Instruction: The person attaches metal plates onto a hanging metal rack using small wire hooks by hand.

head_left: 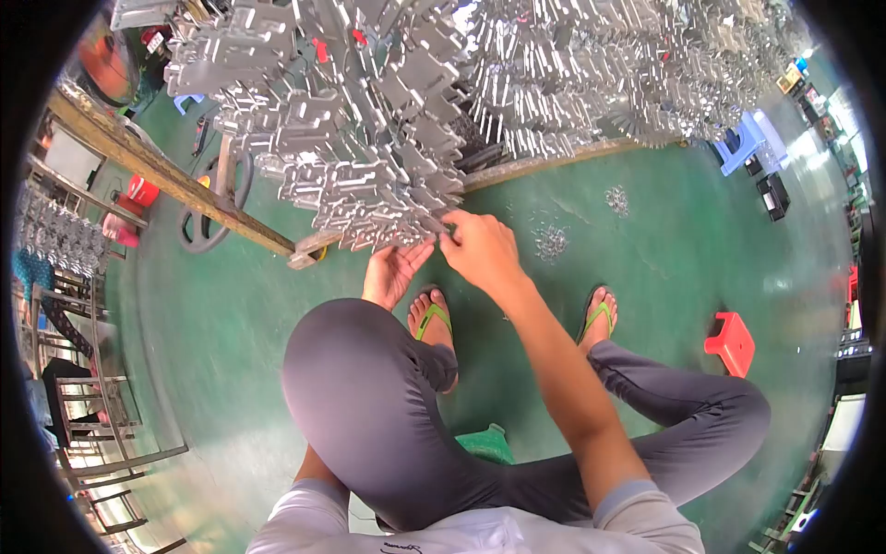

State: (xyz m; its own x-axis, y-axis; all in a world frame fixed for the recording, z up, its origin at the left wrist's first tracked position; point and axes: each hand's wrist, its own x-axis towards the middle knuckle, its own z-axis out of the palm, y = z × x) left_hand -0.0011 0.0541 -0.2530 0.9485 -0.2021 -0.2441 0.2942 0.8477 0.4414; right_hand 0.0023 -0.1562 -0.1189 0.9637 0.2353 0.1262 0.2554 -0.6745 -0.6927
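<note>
Stamped silver metal brackets (369,198) hang in a dense cluster in front of me, with holes and tabs along their edges. At the lower right edge of this cluster, my right hand (483,247) is closed in a pinch on the end of one metal bracket (429,220). Just below the same cluster, my left hand (395,274) is turned palm up, its fingers stretched toward the lowest brackets. Some of its fingertips are hidden by the metal, so I cannot tell whether they touch it.
More brackets (572,83) hang at the upper right. A wooden rail (175,185) runs along the left. Small metal bits (551,242) lie in piles on the green floor (664,240). A red stool (731,343) and a blue stool (749,143) stand at the right.
</note>
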